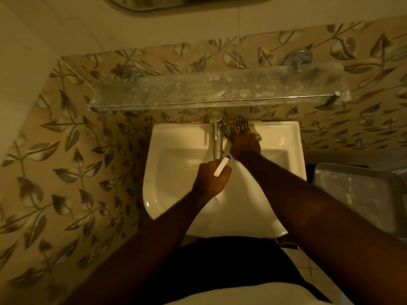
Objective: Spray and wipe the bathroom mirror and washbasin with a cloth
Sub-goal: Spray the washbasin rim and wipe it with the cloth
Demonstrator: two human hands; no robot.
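A white washbasin (pixel 176 172) is fixed to the leaf-patterned wall below me. Its metal tap (pixel 217 137) stands at the back middle. My right hand (pixel 244 144) presses a striped cloth (pixel 236 126) onto the basin's back ledge, just right of the tap's base. My left hand (pixel 211 179) hovers over the bowl in front of the tap, closed around a white spray bottle (pixel 222 166) with a blue tip. The mirror (pixel 180 2) shows only as its lower edge at the top of the view.
A dusty glass shelf (pixel 220 91) on two metal brackets juts out above the tap. A grey plastic basket (pixel 361 192) stands to the right of the basin. Patterned wall tiles fill the left side.
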